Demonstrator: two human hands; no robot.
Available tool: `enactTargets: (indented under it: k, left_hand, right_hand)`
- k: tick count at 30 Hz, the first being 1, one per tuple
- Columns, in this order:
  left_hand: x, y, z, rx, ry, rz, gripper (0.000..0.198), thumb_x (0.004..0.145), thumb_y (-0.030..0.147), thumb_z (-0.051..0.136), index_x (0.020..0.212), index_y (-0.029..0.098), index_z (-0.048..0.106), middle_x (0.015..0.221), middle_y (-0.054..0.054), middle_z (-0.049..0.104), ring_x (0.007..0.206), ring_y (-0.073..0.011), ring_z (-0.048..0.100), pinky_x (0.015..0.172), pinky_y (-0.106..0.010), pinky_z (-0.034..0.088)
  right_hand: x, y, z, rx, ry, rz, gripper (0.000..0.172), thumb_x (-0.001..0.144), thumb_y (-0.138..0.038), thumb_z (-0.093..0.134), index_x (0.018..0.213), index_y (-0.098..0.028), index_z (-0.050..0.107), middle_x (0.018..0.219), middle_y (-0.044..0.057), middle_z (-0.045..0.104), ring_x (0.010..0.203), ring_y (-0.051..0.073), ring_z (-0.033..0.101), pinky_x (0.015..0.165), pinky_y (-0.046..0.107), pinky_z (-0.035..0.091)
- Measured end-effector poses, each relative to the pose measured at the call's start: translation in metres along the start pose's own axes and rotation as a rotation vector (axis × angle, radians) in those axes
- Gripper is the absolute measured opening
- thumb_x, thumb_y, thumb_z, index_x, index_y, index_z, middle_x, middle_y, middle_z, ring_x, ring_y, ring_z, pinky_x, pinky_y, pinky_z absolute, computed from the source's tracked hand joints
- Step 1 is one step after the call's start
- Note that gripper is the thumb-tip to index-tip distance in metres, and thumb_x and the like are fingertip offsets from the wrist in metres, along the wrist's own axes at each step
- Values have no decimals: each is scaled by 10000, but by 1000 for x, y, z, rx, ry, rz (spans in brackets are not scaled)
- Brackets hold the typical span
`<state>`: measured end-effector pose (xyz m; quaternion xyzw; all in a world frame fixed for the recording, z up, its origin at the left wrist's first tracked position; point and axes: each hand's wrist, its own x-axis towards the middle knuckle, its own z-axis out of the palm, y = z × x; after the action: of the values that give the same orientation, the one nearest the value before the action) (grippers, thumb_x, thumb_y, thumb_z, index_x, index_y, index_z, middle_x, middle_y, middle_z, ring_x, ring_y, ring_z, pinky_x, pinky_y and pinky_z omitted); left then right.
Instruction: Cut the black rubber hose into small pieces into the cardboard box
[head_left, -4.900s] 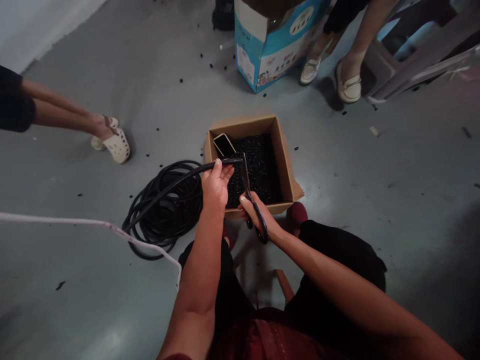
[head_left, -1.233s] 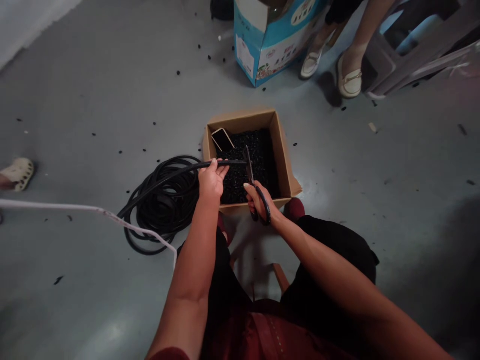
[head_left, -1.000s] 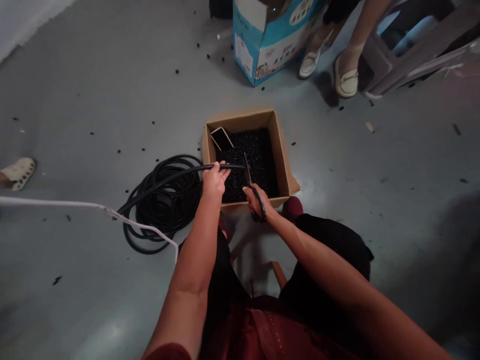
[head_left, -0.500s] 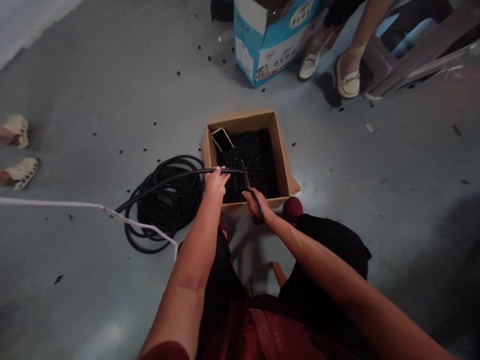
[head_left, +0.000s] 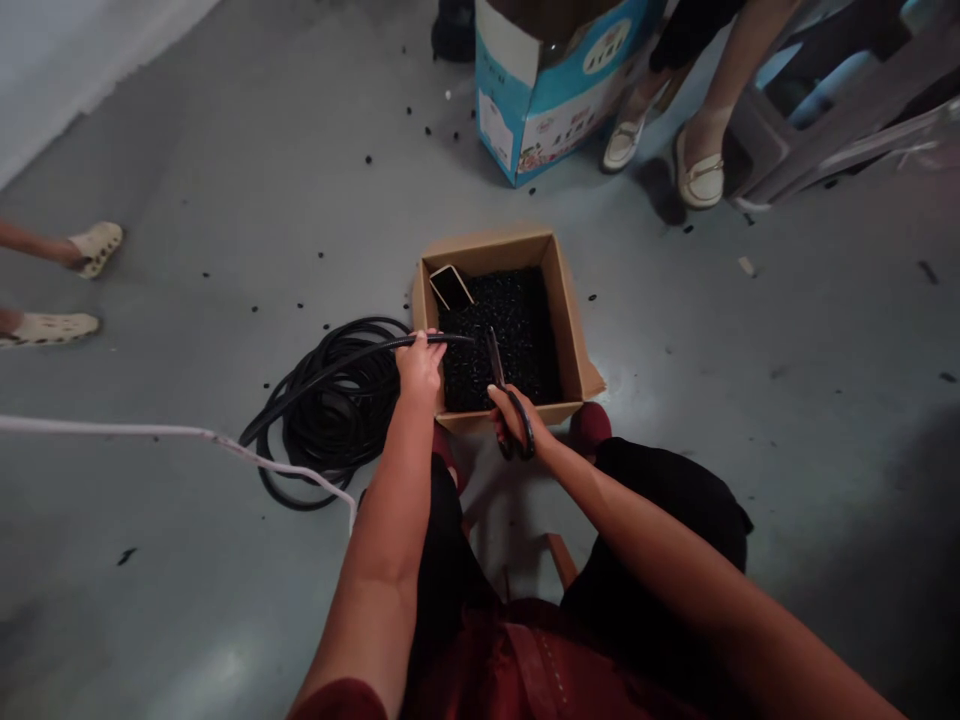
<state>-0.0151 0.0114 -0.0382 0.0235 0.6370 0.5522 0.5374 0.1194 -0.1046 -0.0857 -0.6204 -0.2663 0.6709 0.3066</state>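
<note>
a smooth grey floor (head_left: pixel 225 600) dotted with small black bits (head_left: pixel 368 160) lies under an open brown cardboard box (head_left: pixel 568 320), filled with many small black pieces (head_left: pixel 517 305); a blue-and-white printed carton (head_left: pixel 504 110) stands beyond it. the left hand (head_left: pixel 418 368) is closed around a ribbed black flexible tube (head_left: pixel 452 339), its free end above the box, near a black coil (head_left: pixel 360 420) on the left. apart from it, the right hand (head_left: pixel 519 412) grips black-handled metal scissors (head_left: pixel 495 356), blades just beside the tube's end
</note>
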Motion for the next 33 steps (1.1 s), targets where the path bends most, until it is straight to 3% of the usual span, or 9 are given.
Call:
enactTargets:
  k: [5, 15, 19, 25, 33]
  left_hand:
    - [-10, 20, 3, -100, -90, 71, 180, 1033, 108, 511, 872, 187, 497, 832, -23, 710, 958, -162, 776, 1060, -413, 564]
    - [-19, 21, 12, -140, -124, 69, 138, 1007, 143, 595, 895, 184, 525, 979, -94, 771, 1125, -223, 767, 1100, -451, 555]
    - [-22, 20, 13, -142, -139, 53, 128, 990, 149, 627, 903, 181, 539, 1011, -110, 779, 1165, -239, 756, 1109, -464, 555]
    - [-29, 19, 19, -166, -158, -6, 177, 1029, 112, 543, 860, 162, 539, 901, -86, 762, 1164, -241, 758, 1101, -442, 566]
    - [-33, 15, 22, -144, -175, -35, 96, 1002, 138, 617, 922, 154, 567, 996, -118, 790, 1168, -245, 759, 1104, -455, 565]
  right_hand:
    - [-20, -23, 5, 126, -83, 46, 507, 915, -706, 557, 1038, -215, 564, 682, -17, 638, 533, 127, 605, 462, 220, 463]
    - [-23, -26, 5, 12, -45, -65, 437, 914, -620, 602, 1092, -221, 593, 892, 12, 714, 757, 142, 686, 694, 265, 517]
    - [-22, -31, 6, 15, -67, -85, 431, 913, -620, 589, 1084, -224, 586, 905, 8, 707, 757, 143, 681, 706, 278, 517]
    - [-21, -39, 5, 44, -78, -77, 432, 905, -617, 609, 1082, -223, 588, 906, 18, 714, 758, 145, 680, 702, 275, 513]
    - [-22, -52, 4, 142, -63, -44, 433, 902, -579, 633, 1126, -211, 594, 887, 17, 704, 730, 127, 662, 670, 247, 510]
